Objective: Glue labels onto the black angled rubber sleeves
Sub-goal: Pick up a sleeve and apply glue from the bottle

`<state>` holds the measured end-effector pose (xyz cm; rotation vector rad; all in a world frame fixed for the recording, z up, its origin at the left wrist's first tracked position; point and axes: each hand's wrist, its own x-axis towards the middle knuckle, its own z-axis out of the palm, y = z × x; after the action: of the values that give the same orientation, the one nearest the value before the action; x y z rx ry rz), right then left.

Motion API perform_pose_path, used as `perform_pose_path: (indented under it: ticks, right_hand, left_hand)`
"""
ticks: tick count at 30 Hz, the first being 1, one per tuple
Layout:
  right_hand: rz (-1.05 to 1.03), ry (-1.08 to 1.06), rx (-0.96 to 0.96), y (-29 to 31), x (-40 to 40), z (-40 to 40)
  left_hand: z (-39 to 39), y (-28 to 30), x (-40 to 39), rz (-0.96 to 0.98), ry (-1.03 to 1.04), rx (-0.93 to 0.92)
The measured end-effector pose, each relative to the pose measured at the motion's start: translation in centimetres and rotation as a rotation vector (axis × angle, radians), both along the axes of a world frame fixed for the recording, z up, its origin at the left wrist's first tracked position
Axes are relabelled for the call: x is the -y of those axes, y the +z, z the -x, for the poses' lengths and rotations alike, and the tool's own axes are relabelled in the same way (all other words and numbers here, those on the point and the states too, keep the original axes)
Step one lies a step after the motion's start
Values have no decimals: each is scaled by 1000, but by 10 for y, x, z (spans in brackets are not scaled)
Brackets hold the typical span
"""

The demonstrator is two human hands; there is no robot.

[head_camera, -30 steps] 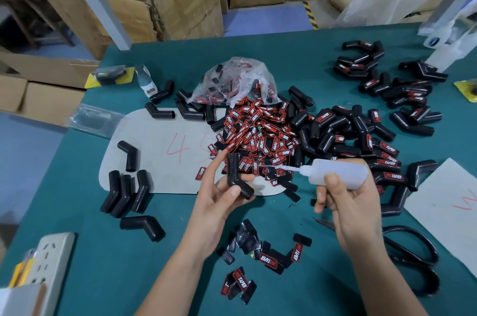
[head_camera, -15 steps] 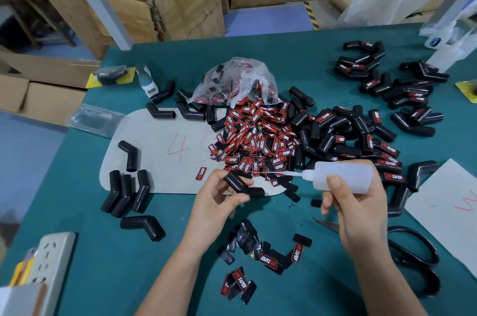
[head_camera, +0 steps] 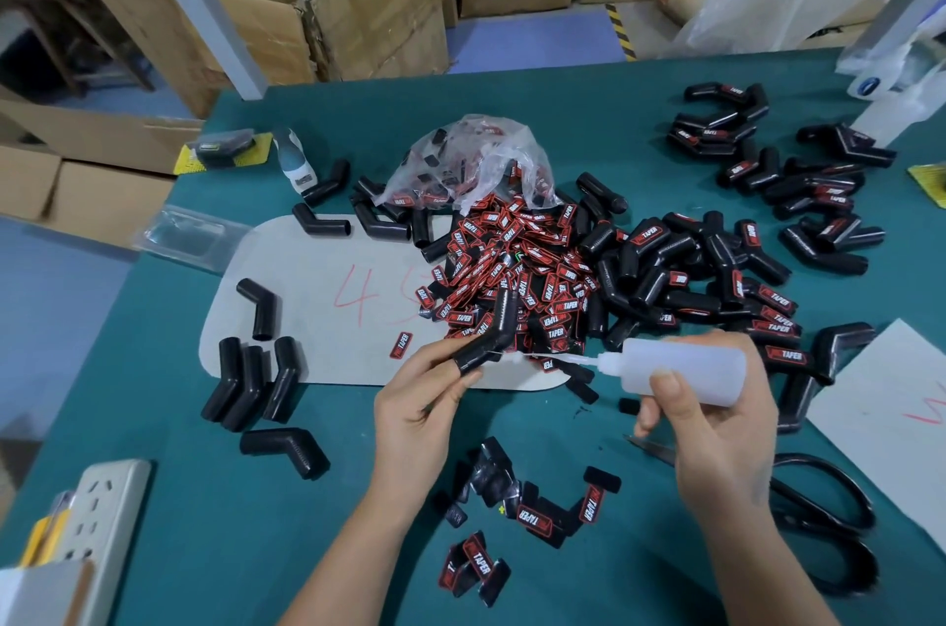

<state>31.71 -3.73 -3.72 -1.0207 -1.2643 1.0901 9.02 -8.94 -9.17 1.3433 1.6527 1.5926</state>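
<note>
The light is even and quite bright, and it seems to come from above, because the shadows under the hands on the green table [head_camera: 640, 103] are soft and short. The clear plastic bag [head_camera: 476, 159] shows some white glare on its folds. The middle of the picture is sharp enough to read the printed labels. Toward the edges the wide lens bends straight lines, and the corners look soft and a little blurred.

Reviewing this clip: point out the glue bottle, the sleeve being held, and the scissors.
glue bottle [head_camera: 681, 372], head view, on the translucent body above the right thumb.
held sleeve [head_camera: 491, 336], head view, on the bend just beyond the left fingers.
scissors [head_camera: 829, 497], head view, on the upper black handle loop.
</note>
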Motion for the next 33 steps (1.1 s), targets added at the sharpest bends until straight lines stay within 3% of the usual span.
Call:
perform_pose_path:
  ticks: [33]
  right_hand:
    - [-82,-7,76,3,6,4]
  left_hand:
    - [4,-10,2,-131,11,-331]
